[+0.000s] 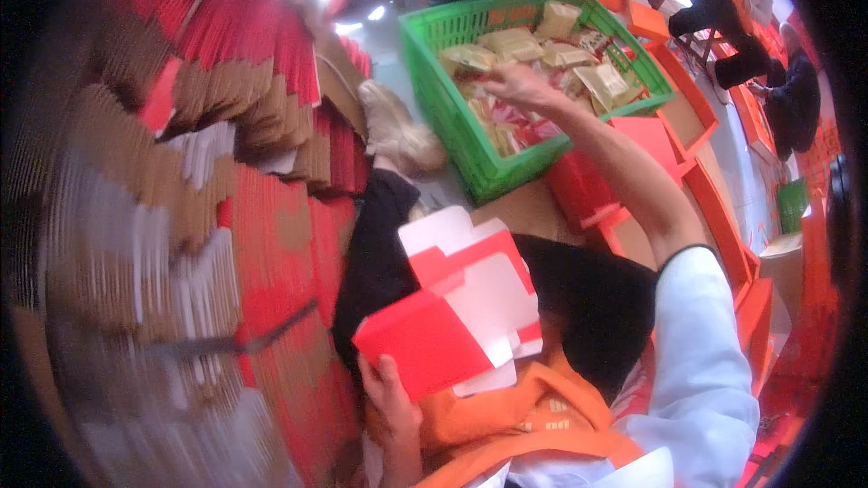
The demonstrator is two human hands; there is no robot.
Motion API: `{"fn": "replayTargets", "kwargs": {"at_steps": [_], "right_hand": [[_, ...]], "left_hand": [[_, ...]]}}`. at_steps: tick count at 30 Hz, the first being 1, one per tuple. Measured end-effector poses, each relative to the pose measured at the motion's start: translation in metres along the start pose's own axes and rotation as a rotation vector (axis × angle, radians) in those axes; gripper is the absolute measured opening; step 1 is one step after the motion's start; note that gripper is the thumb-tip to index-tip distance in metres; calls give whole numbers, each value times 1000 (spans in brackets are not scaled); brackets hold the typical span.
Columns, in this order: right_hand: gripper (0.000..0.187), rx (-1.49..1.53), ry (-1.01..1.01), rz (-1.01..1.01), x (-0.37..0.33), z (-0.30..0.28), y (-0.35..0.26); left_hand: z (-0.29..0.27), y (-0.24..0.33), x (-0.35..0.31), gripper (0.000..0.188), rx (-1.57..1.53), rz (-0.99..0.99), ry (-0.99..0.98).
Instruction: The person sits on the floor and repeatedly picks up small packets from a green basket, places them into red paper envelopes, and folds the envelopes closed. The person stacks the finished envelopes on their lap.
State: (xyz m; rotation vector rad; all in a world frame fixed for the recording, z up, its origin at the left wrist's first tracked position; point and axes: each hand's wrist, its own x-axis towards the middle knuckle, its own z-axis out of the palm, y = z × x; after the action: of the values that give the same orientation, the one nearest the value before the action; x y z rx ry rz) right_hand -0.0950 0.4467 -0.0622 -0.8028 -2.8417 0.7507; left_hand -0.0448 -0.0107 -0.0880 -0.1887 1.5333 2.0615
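Observation:
My left hand (393,402) grips the lower left edge of a partly folded carton (425,343), its thumb on the red face. White inner flaps of the carton spread open to the upper right, above my lap. My right arm stretches forward over a green plastic crate (466,149). Inside the crate, my right hand (524,88) is among wrapped packets (515,42), its blurred fingers curled together. Whether a packet is between those fingers is hidden. Gold-coloured packets lie on top, with red and white ones among them.
Tall stacks of flat red and brown cardboard (280,253) stand close on my left, one with a dark strap. Open orange box trays (719,217) line my right side. Other people (796,95) sit or stand beyond the crate. A light shoe (398,126) is beside the crate.

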Motion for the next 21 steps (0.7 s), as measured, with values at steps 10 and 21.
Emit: {"fn": "replayTargets", "kwargs": {"at_steps": [10,21], "right_hand": [[25,78,-38,65,50,53,43],[33,1695,200,98,-128,-64,-42]], "left_hand": [[-9,-21,2,53,38,-47,7],[14,-13,3,47,-94,64,42]]}}
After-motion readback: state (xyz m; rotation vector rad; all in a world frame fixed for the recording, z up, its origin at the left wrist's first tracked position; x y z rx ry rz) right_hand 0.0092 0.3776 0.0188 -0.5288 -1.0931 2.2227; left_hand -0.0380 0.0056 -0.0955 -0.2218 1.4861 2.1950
